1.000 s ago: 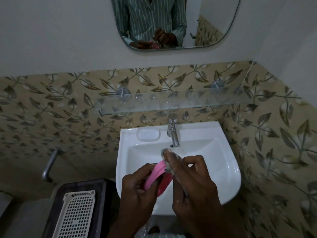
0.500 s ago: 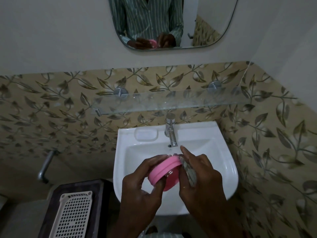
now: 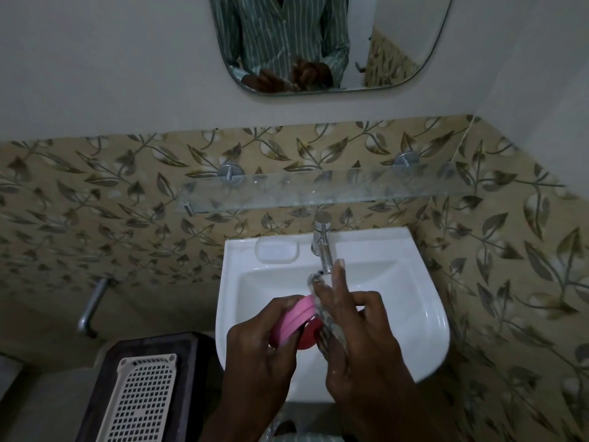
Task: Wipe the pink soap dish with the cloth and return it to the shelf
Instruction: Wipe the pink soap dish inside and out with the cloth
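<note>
Over the white sink (image 3: 424,317), my left hand (image 3: 264,346) grips the round pink soap dish (image 3: 294,320) by its rim, tilted on edge. My right hand (image 3: 360,333) presses a pale grey cloth (image 3: 328,327) against the dish's right side, its index finger stretched up toward the tap and the other fingers curled round the cloth. Most of the cloth is hidden under that hand. The glass shelf (image 3: 318,189) runs along the tiled wall above the sink, well above both hands.
A chrome tap (image 3: 322,240) stands at the sink's back, just beyond my right fingertip. A dark bin with a white perforated tray (image 3: 143,400) sits at the lower left. A metal pipe (image 3: 92,307) sticks out of the left wall. A mirror (image 3: 331,43) hangs above.
The dish has tipped back and forth in my left hand, and my right hand has rubbed the cloth along its edge, with the index finger now stretched toward the tap.
</note>
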Action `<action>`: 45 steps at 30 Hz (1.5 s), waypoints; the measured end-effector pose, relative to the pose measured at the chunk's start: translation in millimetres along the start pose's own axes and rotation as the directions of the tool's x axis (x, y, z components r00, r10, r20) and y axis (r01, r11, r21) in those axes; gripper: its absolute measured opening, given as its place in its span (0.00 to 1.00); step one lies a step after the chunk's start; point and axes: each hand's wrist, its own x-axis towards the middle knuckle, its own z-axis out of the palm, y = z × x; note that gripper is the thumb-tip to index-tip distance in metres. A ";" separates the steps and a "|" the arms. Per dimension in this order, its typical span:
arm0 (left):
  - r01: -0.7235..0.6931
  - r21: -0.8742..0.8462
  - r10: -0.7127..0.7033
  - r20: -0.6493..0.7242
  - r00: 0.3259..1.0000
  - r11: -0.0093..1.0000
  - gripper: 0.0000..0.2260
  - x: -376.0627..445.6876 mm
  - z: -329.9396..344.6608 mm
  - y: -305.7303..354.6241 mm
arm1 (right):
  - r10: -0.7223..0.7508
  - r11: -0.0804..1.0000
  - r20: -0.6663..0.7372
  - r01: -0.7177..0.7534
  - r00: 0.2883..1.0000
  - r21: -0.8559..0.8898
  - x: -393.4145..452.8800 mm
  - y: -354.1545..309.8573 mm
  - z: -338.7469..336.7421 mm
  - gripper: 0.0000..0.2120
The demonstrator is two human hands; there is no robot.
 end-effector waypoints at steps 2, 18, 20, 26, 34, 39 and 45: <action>-0.006 -0.018 0.006 -0.011 1.000 1.000 0.12 0.6 -1.1 0.6 | 0.026 1.000 -0.033 -0.027 0.999 -0.011 1.2 3.1 0.4 0.46; 0.052 -0.107 -0.061 -0.083 0.995 0.993 0.13 -7.3 5.7 -6.3 | 0.139 0.986 -0.055 -0.133 0.989 0.099 -0.7 -9.7 5.2 0.40; 0.055 -0.126 -0.065 -0.079 0.995 0.991 0.14 -5.9 5.4 -7.0 | 0.109 0.992 -0.071 -0.104 0.991 0.069 -0.6 -16.2 7.4 0.41; -0.032 -0.148 0.007 -0.167 0.986 0.989 0.15 -3.6 -3.4 1.3 | 0.182 0.978 -0.075 -0.173 0.980 0.117 0.3 1.0 8.3 0.44; -0.053 -0.154 0.024 -0.185 0.982 0.987 0.19 -3.1 2.1 0.8 | 0.066 0.992 -0.113 -0.053 0.991 0.115 -0.2 -31.0 10.4 0.33; -0.058 -0.169 0.015 -0.241 0.970 0.984 0.20 -8.1 -2.5 -2.4 | 0.202 0.965 -0.075 -0.186 0.976 0.186 -2.8 -4.7 8.6 0.42; -0.032 -0.160 -0.006 -0.230 0.973 0.987 0.31 -5.9 1.7 5.4 | 0.064 0.989 -0.109 -0.048 0.992 0.139 -2.3 -30.8 12.3 0.35</action>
